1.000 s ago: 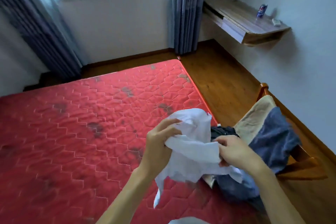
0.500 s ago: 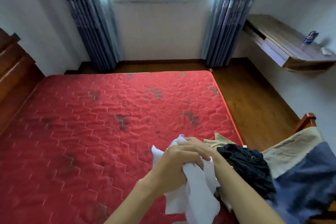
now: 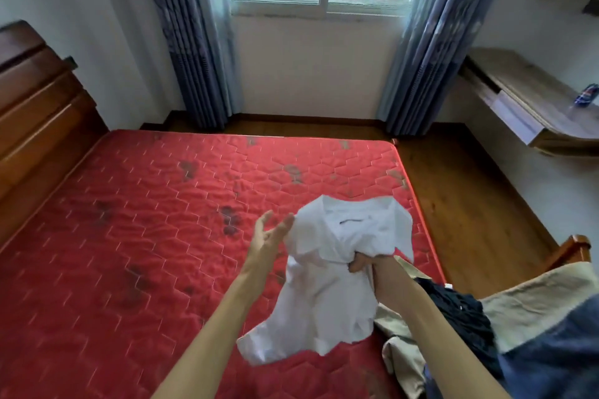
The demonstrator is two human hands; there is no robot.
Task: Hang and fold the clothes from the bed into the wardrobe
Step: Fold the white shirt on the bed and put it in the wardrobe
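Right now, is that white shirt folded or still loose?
Loose, not folded. The white shirt hangs bunched from the right hand above the red mattress, collar up and hem dangling. The left hand is open beside it.

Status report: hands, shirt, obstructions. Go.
Left hand open, off the cloth. Right hand shut on white shirt, held above red mattress. Dark clothes pile at right edge; nothing blocking the mattress.
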